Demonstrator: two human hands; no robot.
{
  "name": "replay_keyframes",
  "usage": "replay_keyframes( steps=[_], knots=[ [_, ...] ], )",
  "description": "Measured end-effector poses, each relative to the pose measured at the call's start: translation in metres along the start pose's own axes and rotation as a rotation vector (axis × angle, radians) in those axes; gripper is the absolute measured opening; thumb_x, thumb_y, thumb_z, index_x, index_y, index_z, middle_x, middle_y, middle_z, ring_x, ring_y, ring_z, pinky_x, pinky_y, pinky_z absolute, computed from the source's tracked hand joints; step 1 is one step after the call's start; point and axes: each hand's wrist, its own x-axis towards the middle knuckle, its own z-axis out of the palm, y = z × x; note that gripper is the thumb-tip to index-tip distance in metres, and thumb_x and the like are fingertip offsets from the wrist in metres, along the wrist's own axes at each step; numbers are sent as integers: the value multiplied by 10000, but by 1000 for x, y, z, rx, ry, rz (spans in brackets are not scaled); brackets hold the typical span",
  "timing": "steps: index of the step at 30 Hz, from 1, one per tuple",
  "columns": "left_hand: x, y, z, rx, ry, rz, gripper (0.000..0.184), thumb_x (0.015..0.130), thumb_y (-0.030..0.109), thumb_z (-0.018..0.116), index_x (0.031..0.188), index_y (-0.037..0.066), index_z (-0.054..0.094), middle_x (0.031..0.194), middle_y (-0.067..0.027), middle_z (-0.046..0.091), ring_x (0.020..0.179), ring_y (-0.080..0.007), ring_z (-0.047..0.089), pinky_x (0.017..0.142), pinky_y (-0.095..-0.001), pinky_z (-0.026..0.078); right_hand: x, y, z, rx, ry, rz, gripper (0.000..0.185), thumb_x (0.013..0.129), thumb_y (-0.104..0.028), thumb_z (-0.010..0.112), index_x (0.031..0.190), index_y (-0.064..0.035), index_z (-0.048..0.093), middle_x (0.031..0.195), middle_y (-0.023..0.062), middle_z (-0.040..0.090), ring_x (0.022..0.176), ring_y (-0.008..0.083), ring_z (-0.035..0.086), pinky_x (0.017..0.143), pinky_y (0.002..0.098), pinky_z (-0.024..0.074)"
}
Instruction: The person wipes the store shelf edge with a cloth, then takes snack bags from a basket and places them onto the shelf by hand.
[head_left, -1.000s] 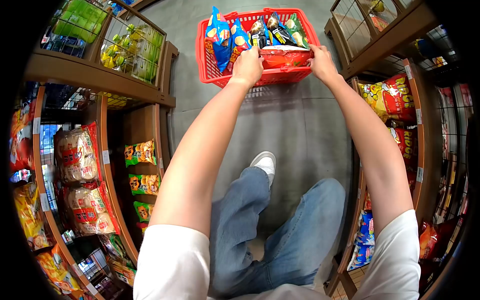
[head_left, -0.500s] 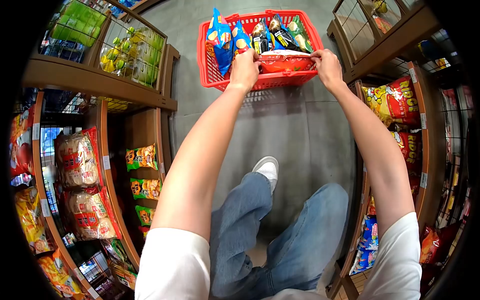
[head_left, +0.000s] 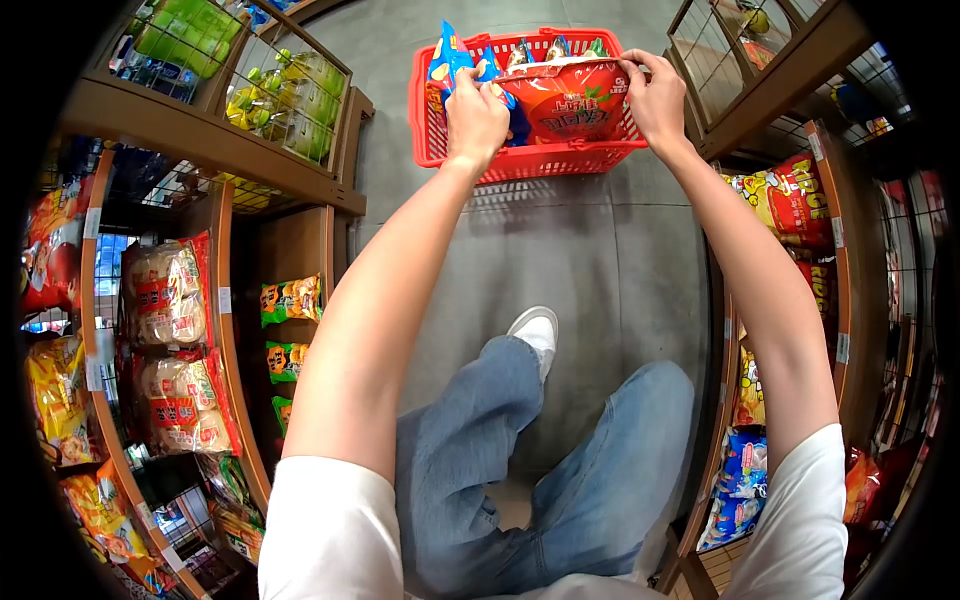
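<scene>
A red plastic basket (head_left: 430,135) sits on the grey floor, at the top of the view. Above its near side a red snack bag (head_left: 580,100) stands upright, pinched at both top corners. My left hand (head_left: 477,118) is closed on the corner at left, and my right hand (head_left: 655,98) is closed on the one at right. Beside my left hand a blue chip bag (head_left: 447,60) leans in the basket. Behind the red bag only the tops of several other bags show; their lower parts are hidden.
Shelves of snack bags (head_left: 168,295) flank the aisle at left, with bottles (head_left: 290,100) in a wire-sided rack farther up. On the right, shelves hold red and yellow bags (head_left: 785,205) and blue bags (head_left: 740,480). My white shoe (head_left: 535,335) is on the floor between them.
Both hands have raised the red bag's top edge, so its printed front now shows and it covers most of the bags behind. The view has shifted slightly.
</scene>
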Motion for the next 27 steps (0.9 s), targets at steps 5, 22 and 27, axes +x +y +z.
replay_keyframes(
  steps=[5,22,27],
  knots=[
    [-2,16,-22,-134,-222,-39,617,888,233,634,1372,-83,419,1293,-275,589,1208,-353,594,1030,-403,465,13,-37,-22,66,56,-18,145,922,-152,665,997,-44,726,966,146,704,745,263,689,731,358,542],
    [-29,62,-36,-492,-657,97,871,692,236,929,1355,8,411,1297,-124,602,1202,-201,590,1078,-379,459,16,-75,-92,405,74,101,198,937,-163,670,1019,14,702,859,50,723,688,87,645,630,254,508],
    [-52,84,-36,-548,-839,-18,813,710,289,913,1327,-1,471,1238,-115,648,1148,-176,613,1034,-355,484,6,-65,-109,465,77,285,220,964,-190,674,1041,14,695,902,-7,675,813,35,598,685,208,487]
  ],
)
